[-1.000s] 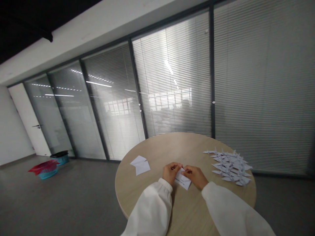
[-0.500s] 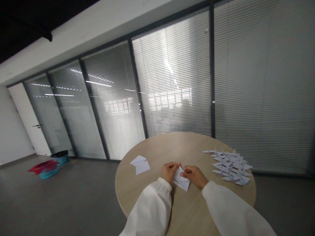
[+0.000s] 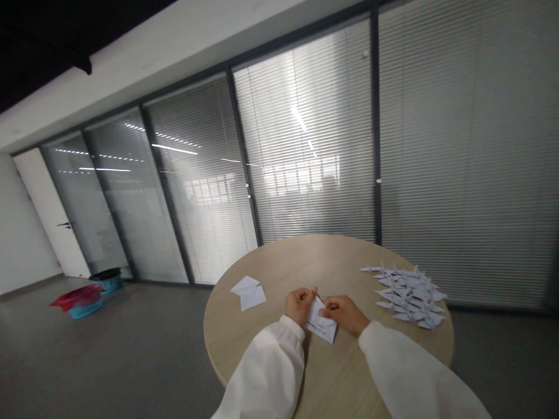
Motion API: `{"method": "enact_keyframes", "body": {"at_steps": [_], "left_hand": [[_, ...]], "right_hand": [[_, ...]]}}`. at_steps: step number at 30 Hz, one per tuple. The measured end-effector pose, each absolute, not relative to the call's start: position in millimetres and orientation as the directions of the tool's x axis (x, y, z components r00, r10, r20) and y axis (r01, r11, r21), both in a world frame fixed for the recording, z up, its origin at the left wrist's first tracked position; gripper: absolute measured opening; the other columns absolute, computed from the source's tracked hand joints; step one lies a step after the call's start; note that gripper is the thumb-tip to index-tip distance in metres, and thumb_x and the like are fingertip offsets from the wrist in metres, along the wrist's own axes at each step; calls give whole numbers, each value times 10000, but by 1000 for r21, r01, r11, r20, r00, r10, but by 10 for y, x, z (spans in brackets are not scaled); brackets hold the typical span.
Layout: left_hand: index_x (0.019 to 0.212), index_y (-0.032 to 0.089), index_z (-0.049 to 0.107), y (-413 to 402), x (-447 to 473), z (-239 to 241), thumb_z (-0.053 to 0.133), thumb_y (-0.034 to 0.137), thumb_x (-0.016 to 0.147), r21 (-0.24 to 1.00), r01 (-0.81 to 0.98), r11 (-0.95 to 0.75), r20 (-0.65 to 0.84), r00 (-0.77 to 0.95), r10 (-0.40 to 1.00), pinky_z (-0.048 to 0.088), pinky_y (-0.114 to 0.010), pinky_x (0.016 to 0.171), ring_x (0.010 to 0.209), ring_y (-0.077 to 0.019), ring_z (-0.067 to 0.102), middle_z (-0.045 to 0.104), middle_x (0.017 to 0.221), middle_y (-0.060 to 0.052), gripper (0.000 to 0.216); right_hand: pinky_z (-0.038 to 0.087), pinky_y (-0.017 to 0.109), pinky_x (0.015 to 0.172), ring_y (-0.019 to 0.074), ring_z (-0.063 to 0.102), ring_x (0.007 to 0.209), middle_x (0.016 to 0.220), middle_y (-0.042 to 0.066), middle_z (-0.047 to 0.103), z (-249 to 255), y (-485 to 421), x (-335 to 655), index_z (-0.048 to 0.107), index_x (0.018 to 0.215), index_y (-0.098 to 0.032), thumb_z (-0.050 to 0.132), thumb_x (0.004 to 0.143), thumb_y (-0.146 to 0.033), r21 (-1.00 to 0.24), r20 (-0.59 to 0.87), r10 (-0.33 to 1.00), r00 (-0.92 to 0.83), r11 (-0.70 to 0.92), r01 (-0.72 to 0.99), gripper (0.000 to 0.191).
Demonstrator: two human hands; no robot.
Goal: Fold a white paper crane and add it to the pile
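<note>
My left hand (image 3: 299, 306) is pinching the top corner of a folded white paper piece with dark print (image 3: 321, 330); my right hand (image 3: 347, 315) is gripping its right side. Both are working over a round, pale wood-grain counter (image 3: 301, 256). A notched, creased white paper sheet (image 3: 250, 294) is lying left; pointed white folded-paper figures (image 3: 410, 297) are crowding right.

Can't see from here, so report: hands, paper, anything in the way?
Left hand and right hand pinching folded white paper. Another paper left, folded pile right, both apart from hands.
</note>
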State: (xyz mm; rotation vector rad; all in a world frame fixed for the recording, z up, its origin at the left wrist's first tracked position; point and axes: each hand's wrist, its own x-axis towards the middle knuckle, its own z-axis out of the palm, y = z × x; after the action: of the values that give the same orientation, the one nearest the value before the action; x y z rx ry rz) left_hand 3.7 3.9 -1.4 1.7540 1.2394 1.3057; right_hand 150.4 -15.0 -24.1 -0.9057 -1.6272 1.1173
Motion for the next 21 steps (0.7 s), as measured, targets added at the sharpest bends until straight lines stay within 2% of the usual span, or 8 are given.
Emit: {"method": "enact_keyframes", "body": {"at_steps": [5,10,16,21], "left_hand": [[547,113,604,111,22,-75,449,569,692,845,395,-360,362,72,929,274,-189,413,433,-85,427,512,459,-1,503],[537,112,593,122,22,-70,410,585,699,852,391,-348,341,89,936,266,-191,413,425,-79,404,481,446,9,532],[622,117,608,138,48,-108,632,474,556,914,257,-313,281,152,947,295,-186,407,418,-75,417,529,488,15,364],[642,114,620,154,52,-124,664,416,541,934,175,-312,290,138,947,315,-185,409,429,-82,461,568,514,-1,321]], "right_hand": [[400,228,518,140,552,555,595,21,610,-283,-125,1504,571,606,-115,654,610,-366,-944,270,917,-293,311,106,264],[392,224,506,141,551,554,589,18,605,-311,-110,1504,569,605,-116,653,606,-378,-955,258,919,-297,289,63,276],[356,220,486,125,512,512,548,6,577,-326,-80,1526,576,587,-115,648,613,-406,-942,280,928,-245,314,115,301],[334,213,481,106,469,489,525,-15,538,-306,-68,1548,583,594,-118,601,654,-452,-938,294,919,-262,330,107,340]]}}
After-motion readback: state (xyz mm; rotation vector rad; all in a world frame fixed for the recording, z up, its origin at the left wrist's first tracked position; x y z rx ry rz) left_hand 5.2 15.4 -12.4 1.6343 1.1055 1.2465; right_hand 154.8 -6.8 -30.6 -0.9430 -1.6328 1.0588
